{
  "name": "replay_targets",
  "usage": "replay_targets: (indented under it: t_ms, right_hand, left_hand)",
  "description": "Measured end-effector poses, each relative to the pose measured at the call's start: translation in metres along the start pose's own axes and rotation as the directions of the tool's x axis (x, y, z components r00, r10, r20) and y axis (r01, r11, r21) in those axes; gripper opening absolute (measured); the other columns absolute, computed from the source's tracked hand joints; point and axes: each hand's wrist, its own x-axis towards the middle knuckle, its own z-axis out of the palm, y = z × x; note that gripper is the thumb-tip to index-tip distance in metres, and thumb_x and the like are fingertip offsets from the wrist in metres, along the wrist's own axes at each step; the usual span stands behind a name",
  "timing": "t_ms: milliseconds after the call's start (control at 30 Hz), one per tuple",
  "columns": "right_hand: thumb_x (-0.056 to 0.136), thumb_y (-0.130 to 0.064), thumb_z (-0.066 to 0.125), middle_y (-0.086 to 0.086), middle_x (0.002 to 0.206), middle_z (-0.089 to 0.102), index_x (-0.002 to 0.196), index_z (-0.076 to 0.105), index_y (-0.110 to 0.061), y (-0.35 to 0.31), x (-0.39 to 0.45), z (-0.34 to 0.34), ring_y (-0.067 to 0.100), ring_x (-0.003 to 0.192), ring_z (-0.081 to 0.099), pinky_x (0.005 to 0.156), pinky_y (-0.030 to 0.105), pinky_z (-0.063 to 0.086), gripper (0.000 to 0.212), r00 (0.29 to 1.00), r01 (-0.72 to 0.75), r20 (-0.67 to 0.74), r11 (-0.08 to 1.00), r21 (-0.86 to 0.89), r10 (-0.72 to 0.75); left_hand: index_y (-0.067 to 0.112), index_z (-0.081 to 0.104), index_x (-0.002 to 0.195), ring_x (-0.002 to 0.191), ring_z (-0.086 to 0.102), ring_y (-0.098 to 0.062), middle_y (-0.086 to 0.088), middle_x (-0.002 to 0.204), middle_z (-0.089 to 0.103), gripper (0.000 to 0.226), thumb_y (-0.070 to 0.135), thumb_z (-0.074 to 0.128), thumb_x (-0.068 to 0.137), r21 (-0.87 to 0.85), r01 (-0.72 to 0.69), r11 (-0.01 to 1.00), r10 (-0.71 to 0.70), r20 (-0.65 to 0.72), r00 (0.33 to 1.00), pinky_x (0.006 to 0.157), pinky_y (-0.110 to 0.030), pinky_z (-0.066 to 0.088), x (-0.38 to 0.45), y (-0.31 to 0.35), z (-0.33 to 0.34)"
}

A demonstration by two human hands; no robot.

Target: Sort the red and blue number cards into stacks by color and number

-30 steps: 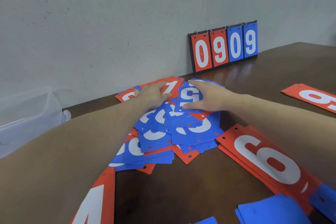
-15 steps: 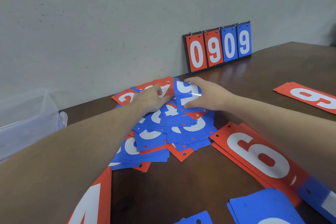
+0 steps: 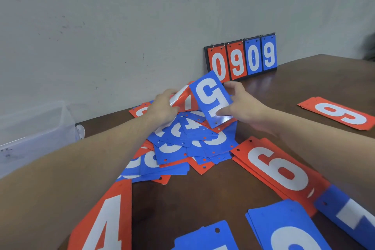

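A mixed pile of red and blue number cards (image 3: 182,146) lies in the middle of the brown table (image 3: 203,199). My right hand (image 3: 243,107) holds a blue 5 card (image 3: 211,97) tilted up above the pile's far end. My left hand (image 3: 162,105) grips a red card (image 3: 185,100) lifted beside it; its digit is partly hidden. Sorted stacks lie around: red 6 (image 3: 278,170), red 4 (image 3: 103,221), a red 9 or 6 stack (image 3: 341,113) at the far right, and blue stacks (image 3: 284,227) near the front edge.
A flip scoreboard (image 3: 241,59) reading 0909 leans on the grey wall at the back. A clear plastic bin (image 3: 34,134) stands off the table's left end. More blue cards (image 3: 349,215) lie at the front right.
Both hands have risen off the pile. The right hand has lifted the blue 5 card up on edge, and the left hand has raised a red card beside it.
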Motion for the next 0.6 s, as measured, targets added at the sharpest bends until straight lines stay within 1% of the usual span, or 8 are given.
replay_targets:
  t_ms: [100, 133, 200, 300, 367, 433, 533, 600]
  right_hand:
    - [0.089, -0.015, 0.073, 0.002, 0.112, 0.069, 0.116, 0.050, -0.019, -0.009, -0.012, -0.001, 0.016, 0.092, 0.072, 0.074, 0.033, 0.061, 0.036, 0.999, -0.043, 0.034, 0.998, 0.045, 0.041]
    - [0.091, -0.015, 0.070, 0.004, 0.110, 0.071, 0.112, 0.053, -0.018, -0.013, -0.018, -0.001, 0.018, 0.089, 0.074, 0.073, 0.035, 0.062, 0.027, 0.998, -0.037, 0.051, 0.998, 0.059, 0.034]
    - [0.095, -0.017, 0.065, 0.007, 0.103, 0.073, 0.110, 0.058, -0.016, -0.023, -0.032, 0.000, 0.019, 0.076, 0.074, 0.061, 0.031, 0.061, 0.016, 0.997, -0.002, 0.075, 0.996, 0.088, -0.005]
    - [0.099, -0.025, 0.062, 0.009, 0.092, 0.075, 0.111, 0.060, -0.020, -0.037, -0.052, 0.004, 0.022, 0.055, 0.067, 0.043, 0.025, 0.049, 0.013, 0.992, 0.047, 0.112, 0.996, 0.073, -0.055]
    - [0.098, -0.024, 0.063, 0.011, 0.091, 0.075, 0.112, 0.060, -0.022, -0.045, -0.063, 0.009, 0.022, 0.052, 0.064, 0.042, 0.025, 0.047, 0.014, 0.986, 0.069, 0.150, 0.997, 0.026, -0.073]
    - [0.096, -0.016, 0.063, 0.007, 0.085, 0.075, 0.113, 0.057, -0.019, -0.053, -0.073, 0.013, 0.020, 0.052, 0.063, 0.045, 0.023, 0.048, 0.018, 0.981, 0.077, 0.180, 0.997, -0.018, -0.072]
    - [0.094, -0.009, 0.062, -0.007, 0.057, 0.067, 0.114, 0.053, -0.011, -0.064, -0.088, 0.020, 0.010, 0.047, 0.059, 0.046, 0.018, 0.046, 0.022, 0.977, 0.090, 0.199, 0.993, -0.080, -0.072]
    - [0.092, -0.011, 0.065, -0.004, 0.051, 0.060, 0.111, 0.057, -0.008, -0.070, -0.096, 0.025, 0.009, 0.044, 0.052, 0.048, 0.018, 0.043, 0.021, 0.980, 0.098, 0.182, 0.990, -0.105, -0.078]
  left_hand:
    - [0.036, 0.030, 0.141, 0.101, 0.066, -0.034, -0.010, 0.118, 0.060, 0.063, 0.014, 0.062, 0.092, -0.088, 0.042, 0.995, -0.039, 0.031, 0.999, 0.091, -0.045, 0.055, -0.020, 0.001, -0.014]
    - [0.037, 0.026, 0.143, 0.099, 0.067, -0.034, -0.010, 0.112, 0.061, 0.070, 0.014, 0.065, 0.090, -0.095, 0.040, 0.995, -0.036, 0.040, 0.999, 0.088, -0.044, 0.056, -0.028, 0.001, -0.021]
    - [0.039, 0.019, 0.149, 0.097, 0.067, -0.029, -0.007, 0.115, 0.062, 0.084, 0.014, 0.070, 0.087, -0.107, 0.031, 0.994, -0.024, 0.069, 0.997, 0.080, -0.037, 0.055, -0.043, 0.001, -0.034]
    - [0.036, 0.018, 0.155, 0.101, 0.063, -0.022, -0.002, 0.127, 0.056, 0.095, 0.012, 0.074, 0.083, -0.083, 0.054, 0.995, -0.044, 0.120, 0.992, 0.078, -0.031, 0.052, -0.069, -0.004, -0.054]
    - [0.038, 0.021, 0.155, 0.101, 0.065, -0.021, -0.001, 0.130, 0.057, 0.093, 0.011, 0.073, 0.082, -0.089, 0.095, 0.991, -0.083, 0.128, 0.988, 0.082, -0.036, 0.057, -0.088, -0.011, -0.066]
    - [0.038, 0.024, 0.153, 0.099, 0.066, -0.019, 0.001, 0.127, 0.059, 0.094, 0.012, 0.076, 0.079, -0.111, 0.091, 0.990, -0.077, 0.121, 0.990, 0.081, -0.037, 0.059, -0.107, -0.020, -0.077]
    - [0.033, 0.032, 0.148, 0.098, 0.062, -0.003, 0.011, 0.120, 0.059, 0.092, 0.017, 0.087, 0.075, -0.196, 0.073, 0.978, -0.055, 0.095, 0.994, 0.074, -0.019, 0.052, -0.135, -0.033, -0.093]
    - [0.036, 0.039, 0.131, 0.092, 0.060, 0.004, 0.020, 0.110, 0.060, 0.072, 0.024, 0.085, 0.078, -0.240, 0.089, 0.967, -0.072, 0.081, 0.994, 0.070, -0.014, 0.048, -0.156, -0.040, -0.102]
